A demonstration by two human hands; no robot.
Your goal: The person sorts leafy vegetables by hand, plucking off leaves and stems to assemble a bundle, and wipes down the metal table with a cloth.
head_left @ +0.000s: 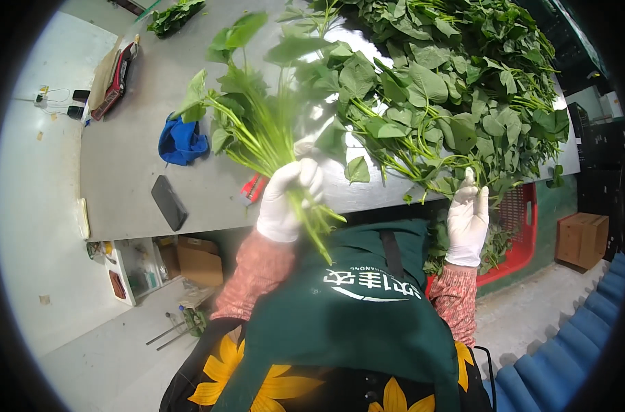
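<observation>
My left hand point(289, 199), in a white glove, is closed round the stems of a bunch of leafy greens point(254, 130). The leaves point up and away over the table, partly blurred, and the cut stem ends hang toward my apron. My right hand point(468, 223), also gloved in white, is at the near edge of a large pile of the same leafy greens point(457, 89). Its fingers are stretched up and apart, against or just in front of the outer stems; no held stem can be made out.
On the metal table point(130, 199) lie a dark phone point(169, 202), a blue cloth point(183, 140), a small red object point(253, 189) and more greens point(175, 17). A red crate point(522, 230) with greens stands below the table's near edge. A cardboard box point(582, 240) sits right.
</observation>
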